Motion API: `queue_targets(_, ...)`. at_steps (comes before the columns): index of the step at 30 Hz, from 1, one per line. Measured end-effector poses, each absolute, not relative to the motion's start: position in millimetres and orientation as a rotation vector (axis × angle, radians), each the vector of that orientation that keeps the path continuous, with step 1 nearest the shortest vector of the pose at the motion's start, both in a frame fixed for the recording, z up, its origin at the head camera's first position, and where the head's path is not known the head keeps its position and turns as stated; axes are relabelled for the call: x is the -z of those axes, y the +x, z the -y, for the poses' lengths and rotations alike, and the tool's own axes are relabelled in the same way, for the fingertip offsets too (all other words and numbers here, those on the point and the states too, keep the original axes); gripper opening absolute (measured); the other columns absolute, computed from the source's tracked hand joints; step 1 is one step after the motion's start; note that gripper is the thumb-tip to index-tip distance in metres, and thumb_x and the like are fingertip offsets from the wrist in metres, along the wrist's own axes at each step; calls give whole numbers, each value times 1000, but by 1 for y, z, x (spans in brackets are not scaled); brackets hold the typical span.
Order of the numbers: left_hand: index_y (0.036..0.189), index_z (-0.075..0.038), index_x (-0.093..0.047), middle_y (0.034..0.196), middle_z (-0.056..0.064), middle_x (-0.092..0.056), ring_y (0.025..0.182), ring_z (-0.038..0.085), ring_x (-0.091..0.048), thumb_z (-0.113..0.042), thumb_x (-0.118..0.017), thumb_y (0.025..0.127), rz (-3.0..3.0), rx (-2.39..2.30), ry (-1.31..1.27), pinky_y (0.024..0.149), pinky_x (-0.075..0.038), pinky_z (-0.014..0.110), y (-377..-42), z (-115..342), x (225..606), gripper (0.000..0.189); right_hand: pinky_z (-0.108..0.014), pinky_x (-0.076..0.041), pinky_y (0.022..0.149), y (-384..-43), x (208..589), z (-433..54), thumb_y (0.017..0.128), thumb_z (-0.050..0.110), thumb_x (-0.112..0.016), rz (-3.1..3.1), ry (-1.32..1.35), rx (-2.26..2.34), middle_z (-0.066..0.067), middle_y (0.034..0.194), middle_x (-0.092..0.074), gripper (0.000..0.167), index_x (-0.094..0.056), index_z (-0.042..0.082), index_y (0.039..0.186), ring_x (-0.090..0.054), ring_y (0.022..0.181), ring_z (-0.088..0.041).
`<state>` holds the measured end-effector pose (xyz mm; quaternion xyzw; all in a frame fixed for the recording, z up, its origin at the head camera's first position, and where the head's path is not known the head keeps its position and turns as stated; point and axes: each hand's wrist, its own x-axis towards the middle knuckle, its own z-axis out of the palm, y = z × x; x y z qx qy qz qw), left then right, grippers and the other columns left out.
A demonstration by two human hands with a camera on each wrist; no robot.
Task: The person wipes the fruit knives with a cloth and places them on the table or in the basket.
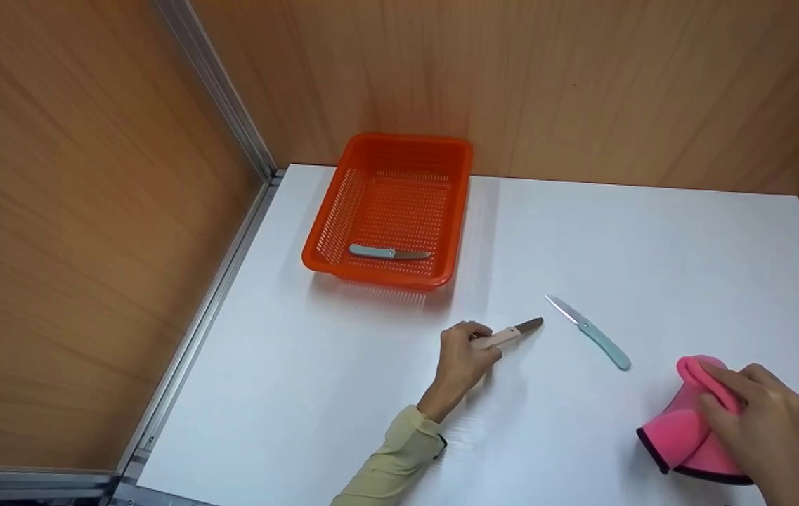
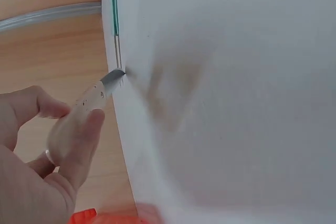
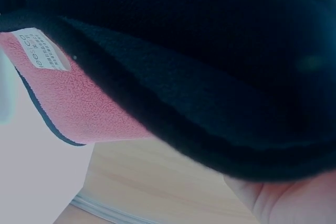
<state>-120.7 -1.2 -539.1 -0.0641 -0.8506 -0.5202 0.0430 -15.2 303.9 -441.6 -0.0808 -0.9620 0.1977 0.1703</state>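
Note:
My left hand (image 1: 464,356) grips a small knife (image 1: 497,339) by its pale handle, blade pointing right, above the white table. In the left wrist view the thumb and fingers pinch that handle, and the short blade (image 2: 113,81) sticks out past them. My right hand (image 1: 768,422) holds a folded pink cloth (image 1: 687,429) with black edging at the lower right. The cloth fills much of the right wrist view, where a white label (image 3: 43,49) shows. Between the hands lies a knife with a light teal handle (image 1: 604,344), its blade toward the upper left.
An orange perforated basket (image 1: 459,211) stands at the back left of the white table (image 1: 265,365). Inside its near end lies another teal-handled knife (image 1: 373,251). Wooden panels (image 1: 511,84) rise behind and on the left, with metal rails along the left edge.

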Motion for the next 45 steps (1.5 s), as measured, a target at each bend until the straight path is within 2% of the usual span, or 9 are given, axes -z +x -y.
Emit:
queue_targets(8, 87, -6, -74, 84, 2, -69, 75, 9, -62, 7, -70, 69, 2330, 1806, -216, 66, -57, 32, -116, 10, 528, 23, -22, -29, 39, -19, 440, -302, 66, -3, -72, 2706, -207, -576, -14, 70, -52, 30, -69, -10, 95, -42, 52, -23)
queue_targets(15, 91, 4, -71, 88, 16, -68, 78, 28, -65, 13, -69, 71, 2138, 2003, -302, 63, -58, 31, -104, 16, 513, 22, -22, -28, 38, -21, 439, -298, 66, -2, -71, 2716, -212, -593, -14, 69, -52, 31, -69, -10, 96, -41, 51, -22)
queue_targets(18, 92, 8, -69, 89, 21, -66, 79, 31, -65, 14, -69, 72, 2073, 2068, -367, 64, -58, 32, -96, 19, 496, 21, -22, -28, 39, -21, 438, -296, 66, -2, -71, 2719, -209, -586, -14, 70, -52, 32, -69, -10, 97, -41, 51, -23)
queue_targets(22, 94, 11, -67, 91, 23, -64, 80, 27, -65, 14, -68, 73, 2007, 2132, -445, 65, -58, 33, -87, 20, 478, 21, -21, -30, 40, -22, 437, -293, 66, -2, -72, 2718, -199, -589, -15, 72, -52, 33, -69, -10, 98, -43, 52, -24)
queue_targets(31, 94, 13, -66, 91, 26, -63, 80, 24, -65, 14, -68, 74, 1917, 2167, -546, 64, -58, 36, -77, 21, 466, 20, -20, -31, 41, -26, 433, -285, 66, -3, -72, 2688, -176, -599, -15, 71, -53, 33, -69, -10, 98, -44, 52, -24)
queue_targets(37, 94, 14, -66, 91, 27, -63, 77, 25, -67, 15, -68, 74, 1853, 2174, -643, 59, -58, 38, -73, 21, 461, 20, -14, -30, 41, -29, 429, -281, 66, -7, -71, 2638, -118, -635, -17, 69, -53, 31, -69, -12, 96, -44, 49, -23)
queue_targets(42, 95, 14, -66, 92, 27, -63, 78, 21, -68, 14, -69, 74, 1865, 2168, -679, 60, -58, 37, -69, 23, 458, 21, -11, -29, 42, -31, 425, -274, 67, -6, -73, 2612, -116, -658, -17, 70, -53, 33, -68, -11, 99, -43, 51, -23)
queue_targets(45, 95, 14, -65, 91, 26, -63, 79, 19, -67, 14, -70, 74, 1859, 2159, -712, 59, -58, 36, -66, 23, 457, 21, -9, -30, 43, -32, 422, -268, 67, -6, -73, 2572, -79, -670, -16, 70, -52, 33, -69, -10, 99, -41, 50, -18)
